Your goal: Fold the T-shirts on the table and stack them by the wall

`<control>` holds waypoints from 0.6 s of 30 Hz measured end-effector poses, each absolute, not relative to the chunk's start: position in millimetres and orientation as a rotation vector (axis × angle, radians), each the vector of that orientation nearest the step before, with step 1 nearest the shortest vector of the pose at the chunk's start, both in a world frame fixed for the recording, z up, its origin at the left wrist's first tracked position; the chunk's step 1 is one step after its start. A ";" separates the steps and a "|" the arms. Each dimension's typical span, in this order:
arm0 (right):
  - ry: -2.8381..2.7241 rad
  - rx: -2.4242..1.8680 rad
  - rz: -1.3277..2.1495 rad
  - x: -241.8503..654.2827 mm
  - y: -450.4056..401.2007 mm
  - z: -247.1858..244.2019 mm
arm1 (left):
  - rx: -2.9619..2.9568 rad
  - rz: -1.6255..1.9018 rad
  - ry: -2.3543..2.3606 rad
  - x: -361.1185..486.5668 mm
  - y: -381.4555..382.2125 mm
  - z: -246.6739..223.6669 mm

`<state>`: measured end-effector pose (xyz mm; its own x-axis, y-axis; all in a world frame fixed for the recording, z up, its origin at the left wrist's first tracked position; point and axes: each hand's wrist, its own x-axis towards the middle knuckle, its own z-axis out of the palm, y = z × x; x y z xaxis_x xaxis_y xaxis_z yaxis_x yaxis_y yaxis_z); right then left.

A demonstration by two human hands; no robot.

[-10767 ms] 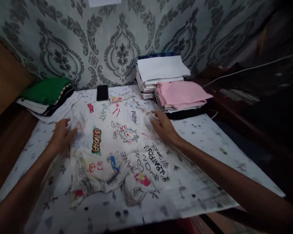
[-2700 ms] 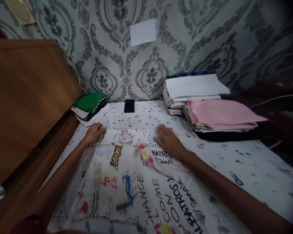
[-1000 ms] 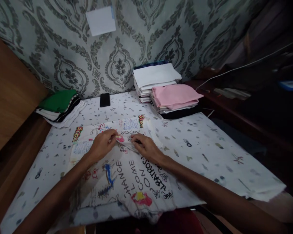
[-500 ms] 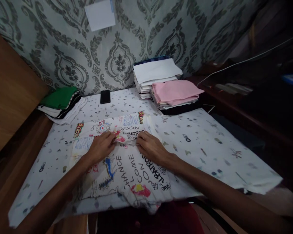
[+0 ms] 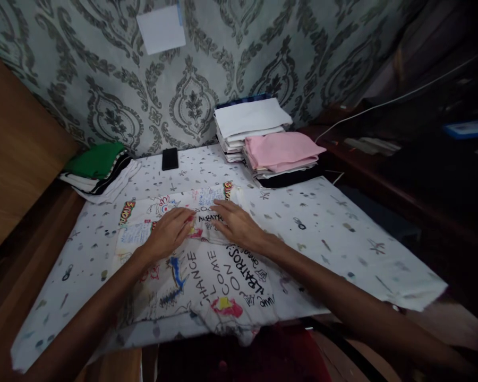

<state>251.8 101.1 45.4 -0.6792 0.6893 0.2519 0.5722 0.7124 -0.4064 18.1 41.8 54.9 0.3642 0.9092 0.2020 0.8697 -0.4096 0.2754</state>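
A white garment [image 5: 201,276] covered in drawings and lettering lies in front of me, its far part folded over and its near edge hanging past the table's front. My left hand [image 5: 170,229] rests on the folded part with its fingers stretched out. On the right side of the same fold, my right hand [image 5: 237,225] lies with its fingers spread. Both palms face down on the cloth, and neither hand grips it. Part of the lettering is hidden under the hands.
The patterned white tablecloth [image 5: 310,239] covers the table. At the back left is a folded stack with a green cloth [image 5: 95,160] on top, near a black phone [image 5: 170,158]. Folded piles topped by a white cloth [image 5: 250,116] and a pink cloth [image 5: 282,151] stand at the back right.
My fingers, pinching the fold before, have let go and straightened out over the cloth. Both hands have moved slightly away from me. The view has shifted a little.
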 end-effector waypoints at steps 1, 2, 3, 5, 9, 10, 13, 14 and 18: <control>-2.572 -0.997 0.364 244.1 102.8 38.3 | 2.486 0.495 1.647 20.2 46.2 47.5; -2.625 -1.017 0.323 238.4 104.3 31.2 | 2.491 0.455 1.656 21.5 49.9 39.8; -2.678 -1.035 0.296 235.1 105.7 24.6 | 2.504 0.383 1.657 21.8 52.7 32.3; -2.750 -1.058 0.267 236.1 107.7 14.2 | 2.535 0.208 1.630 19.5 54.8 20.5; -2.798 -1.116 0.213 255.9 110.2 8.1 | 2.562 0.052 1.560 8.9 48.7 16.1; -2.810 -1.136 0.204 261.2 110.8 8.9 | 2.562 0.041 1.532 6.0 46.5 18.3; -2.823 -1.190 0.194 273.4 113.4 12.8 | 2.550 0.042 1.444 -2.2 40.5 27.6; -2.820 -1.209 0.198 276.1 114.3 14.4 | 2.542 0.049 1.420 -4.5 38.6 31.1; -2.755 -1.267 0.210 279.5 113.7 21.9 | 2.500 0.092 1.386 -6.1 32.7 45.4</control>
<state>279.5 113.7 21.9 -0.6480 0.7608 0.0347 0.7468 0.6437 -0.1673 -6.1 32.7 45.4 0.5377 0.8394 -0.0792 0.8215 -0.5004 0.2734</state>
